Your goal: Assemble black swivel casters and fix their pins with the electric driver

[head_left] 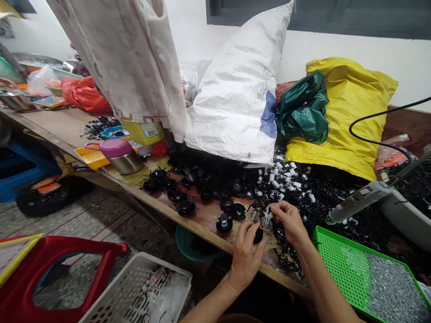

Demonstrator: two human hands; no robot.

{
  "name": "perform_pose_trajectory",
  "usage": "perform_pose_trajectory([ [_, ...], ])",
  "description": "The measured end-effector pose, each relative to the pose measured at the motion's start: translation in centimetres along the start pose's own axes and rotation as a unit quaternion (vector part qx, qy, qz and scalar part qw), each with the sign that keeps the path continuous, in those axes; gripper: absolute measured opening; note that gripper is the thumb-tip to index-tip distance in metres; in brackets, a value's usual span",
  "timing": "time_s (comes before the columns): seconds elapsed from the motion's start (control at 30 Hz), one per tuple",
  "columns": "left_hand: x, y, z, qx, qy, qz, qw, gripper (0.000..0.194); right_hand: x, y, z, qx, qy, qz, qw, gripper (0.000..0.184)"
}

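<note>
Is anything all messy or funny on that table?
Yes, a bit: small white pieces lie scattered among loose black parts beyond the right hand, while the silver bits sit inside a green tray. It may be normal here; nothing looks clearly broken.

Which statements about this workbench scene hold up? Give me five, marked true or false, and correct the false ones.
1. The right hand pinches a small white piece. True.
2. The left hand rests inside the bright green tray. False: it is at the bench's front edge, its fingers at a round black part.
3. Small silvery pieces lie in the bright green tray. True.
4. The purple-lidded container stands to the right of the white sack in the picture. False: it stands to the left.
5. The dark green bag is between the white sack and the yellow sack. True.
</note>
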State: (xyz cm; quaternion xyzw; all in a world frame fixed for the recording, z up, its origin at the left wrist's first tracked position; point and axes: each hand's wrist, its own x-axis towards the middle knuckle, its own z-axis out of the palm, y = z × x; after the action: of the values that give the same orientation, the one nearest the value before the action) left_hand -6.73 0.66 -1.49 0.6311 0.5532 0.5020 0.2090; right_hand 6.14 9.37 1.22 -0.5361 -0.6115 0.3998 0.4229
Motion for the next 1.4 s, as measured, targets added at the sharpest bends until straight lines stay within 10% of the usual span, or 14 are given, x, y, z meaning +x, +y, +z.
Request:
perform_pose_trajectory([
  [0.27,0.6,0.8,-0.6,-0.320,-0.119,-0.203,0.918,0.024,-7.0,0.1,1.8,0.180,-0.016,0.079,0.980,0.026],
  [0.43,0.1,1.0,-1.4,-0.421,-0.100,-0.285,0.855,0.026,-8.0,0.4,0.6,0.204,-0.111,0.118,0.965,0.026],
  [0.53,-0.1,1.5,-1.3,-0.460,-0.075,-0.319,0.826,0.021,-8.6,0.8,1.0,0.210,-0.064,0.126,0.967,0.025],
  [0.83,-1.2,1.5,-0.6,-0.556,-0.050,-0.429,0.710,0.017,-9.6,1.8,0.8,0.048,-0.028,0.029,0.998,0.023],
  [1.07,-1.8,2.0,-0.5,-0.605,-0.062,-0.429,0.668,0.008,-11.0,2.9,1.3,-0.155,0.128,-0.241,0.950,0.009],
  [1.4,-3.1,2.0,-0.6,-0.534,-0.218,-0.467,0.671,0.028,-12.4,2.8,-0.5,-0.122,-0.007,-0.263,0.957,0.012],
])
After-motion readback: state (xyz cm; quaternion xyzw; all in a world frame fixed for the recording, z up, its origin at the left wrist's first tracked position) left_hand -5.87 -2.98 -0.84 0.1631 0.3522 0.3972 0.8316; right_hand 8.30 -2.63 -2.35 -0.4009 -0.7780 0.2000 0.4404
